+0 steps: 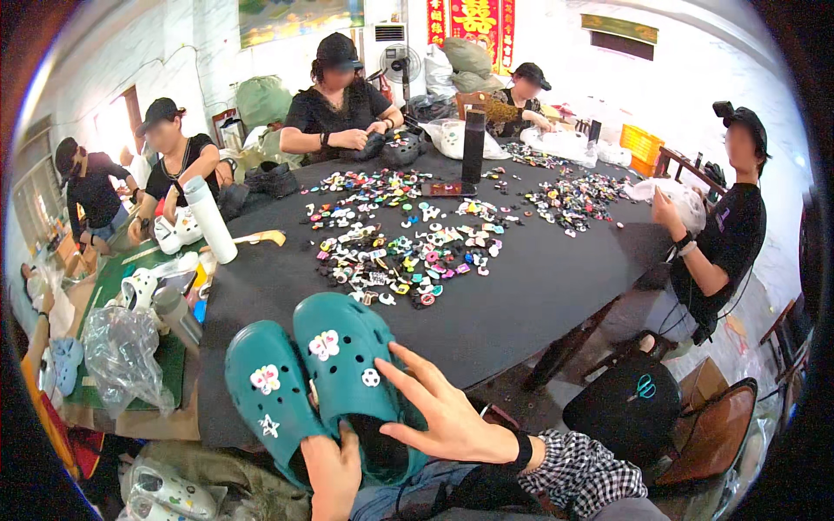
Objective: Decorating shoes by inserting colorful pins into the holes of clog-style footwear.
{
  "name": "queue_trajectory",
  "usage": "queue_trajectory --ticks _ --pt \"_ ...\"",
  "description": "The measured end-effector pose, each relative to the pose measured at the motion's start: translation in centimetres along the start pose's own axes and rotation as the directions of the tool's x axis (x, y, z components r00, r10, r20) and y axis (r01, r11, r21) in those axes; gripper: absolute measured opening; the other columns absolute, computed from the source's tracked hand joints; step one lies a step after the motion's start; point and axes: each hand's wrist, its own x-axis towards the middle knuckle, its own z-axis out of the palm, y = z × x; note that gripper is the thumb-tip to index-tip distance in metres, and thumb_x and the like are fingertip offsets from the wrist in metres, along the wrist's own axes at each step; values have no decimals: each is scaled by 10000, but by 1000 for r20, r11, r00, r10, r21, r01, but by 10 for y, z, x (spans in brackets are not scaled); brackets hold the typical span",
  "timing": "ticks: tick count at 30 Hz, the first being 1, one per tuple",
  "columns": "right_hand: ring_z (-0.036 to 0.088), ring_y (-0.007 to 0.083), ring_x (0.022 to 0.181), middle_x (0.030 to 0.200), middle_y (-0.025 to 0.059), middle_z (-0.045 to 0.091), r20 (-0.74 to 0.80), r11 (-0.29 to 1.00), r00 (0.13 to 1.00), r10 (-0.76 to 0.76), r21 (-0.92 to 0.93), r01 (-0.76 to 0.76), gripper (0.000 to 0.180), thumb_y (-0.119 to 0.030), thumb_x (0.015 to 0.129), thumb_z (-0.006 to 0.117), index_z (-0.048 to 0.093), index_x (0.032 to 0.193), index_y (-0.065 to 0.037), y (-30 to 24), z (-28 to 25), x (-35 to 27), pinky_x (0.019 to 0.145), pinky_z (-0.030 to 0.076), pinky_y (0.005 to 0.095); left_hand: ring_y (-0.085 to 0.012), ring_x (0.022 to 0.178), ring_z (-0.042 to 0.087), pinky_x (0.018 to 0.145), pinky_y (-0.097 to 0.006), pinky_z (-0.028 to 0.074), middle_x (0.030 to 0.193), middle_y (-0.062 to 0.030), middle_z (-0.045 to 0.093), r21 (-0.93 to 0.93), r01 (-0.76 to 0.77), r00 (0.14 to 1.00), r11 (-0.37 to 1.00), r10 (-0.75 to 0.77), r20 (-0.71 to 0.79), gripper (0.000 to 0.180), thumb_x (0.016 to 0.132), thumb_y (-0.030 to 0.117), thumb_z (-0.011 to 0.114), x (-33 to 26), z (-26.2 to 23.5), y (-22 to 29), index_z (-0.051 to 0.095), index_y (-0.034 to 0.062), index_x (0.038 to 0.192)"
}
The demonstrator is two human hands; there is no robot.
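Note:
Two teal-green clogs lie side by side at the near table edge, toes pointing away: the left clog and the right clog. My left hand grips them where they meet, fingers in the left clog's opening and thumb at the right one's. Spread fingers of my right hand rest against the right clog's outer side. Each clog bears a white-and-pink butterfly-like charm. A star-shaped charm also sits on the left clog, and a soccer-ball charm on the right.
Piles of colourful shoe charms cover the dark table. A white bottle and clear plastic bag are at left. A black bottle stands farther back. Several people work around. Right, scissors lie on a black stool.

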Motion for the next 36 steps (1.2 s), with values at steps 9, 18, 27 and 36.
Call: queue_trajectory --ticks 9,18,27,36 --pt "648 267 998 1100 150 662 195 986 980 -32 168 -1 284 -138 916 608 632 1180 -36 40 -24 41 874 514 356 -490 1230 405 1081 -489 277 1350 -333 423 9 6 998 1000 -5 -55 585 835 51 558 -16 -20 -52 368 -102 1366" --pt "665 323 897 930 163 702 -12 927 988 156 -343 -150 216 -79 854 567 722 1004 -70 207 -84 128 833 519 393 -515 981 495 922 -526 369 1065 -322 577 146 231 966 962 -245 86 484 759 124 640 -27 -14 -62 517 -111 1164" --pt "634 318 837 888 153 662 -199 867 931 308 -344 -360 139 -94 786 654 726 902 -69 243 -83 122 773 510 397 -525 1099 440 989 -528 337 1203 -326 514 137 106 993 985 -113 45 577 756 137 654 -32 -11 -69 464 -107 1244" --pt "611 340 951 952 167 642 -161 845 934 319 -398 -357 123 -128 789 676 671 891 -61 251 -73 122 828 500 423 -519 1112 432 1001 -521 322 1204 -331 503 170 186 978 968 -198 56 632 756 123 657 -27 -18 -57 407 -127 1280"
